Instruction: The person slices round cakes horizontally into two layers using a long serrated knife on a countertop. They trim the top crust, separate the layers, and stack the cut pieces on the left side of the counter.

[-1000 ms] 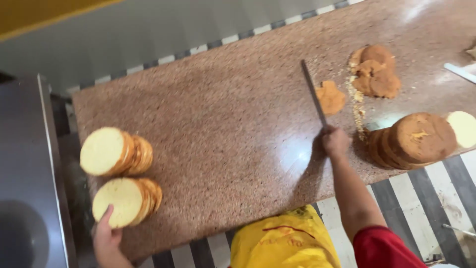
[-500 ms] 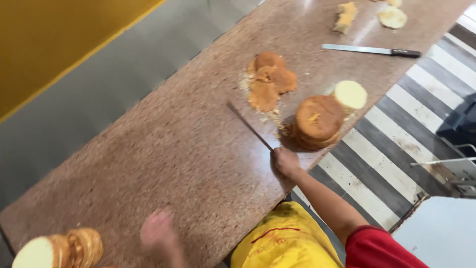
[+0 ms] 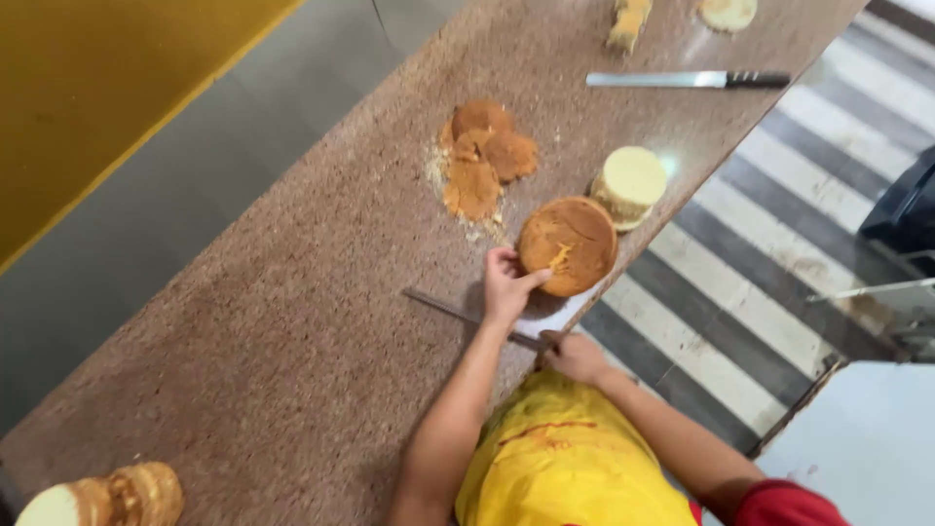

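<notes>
Head view, the only one. Long speckled brown table [image 3: 243, 321] running lower left to upper right.

Left hand [image 3: 506, 287] is on the near-left edge of the brown cake [image 3: 568, 244]: fingers curled over the rim, thumb against the side. Grip is closed on the cake, pinching its edge. The cake sits at the table's near edge, just up and right of that hand, flat, browned top up, with a small torn patch in the crust.

Right hand [image 3: 575, 356] is just below, at the table edge, wrapped around the handle of the knife [image 3: 467, 317]. Grip is shut on the handle. The blade's long axis runs up-left from the hand, passing under or behind the left wrist; I can't tell which. The tip points away from the cake, so the cake lies up-right of the blade. Left hand is the nearer one to the cake.

Pale cake [image 3: 631, 185] is touching or just beside the brown one, further along. Brown crust scraps [image 3: 482, 161] plus crumbs lie left of both. Second knife [image 3: 687, 79] lies well apart up the table. Sliced rounds [image 3: 107, 497] lie at the far lower left.
</notes>
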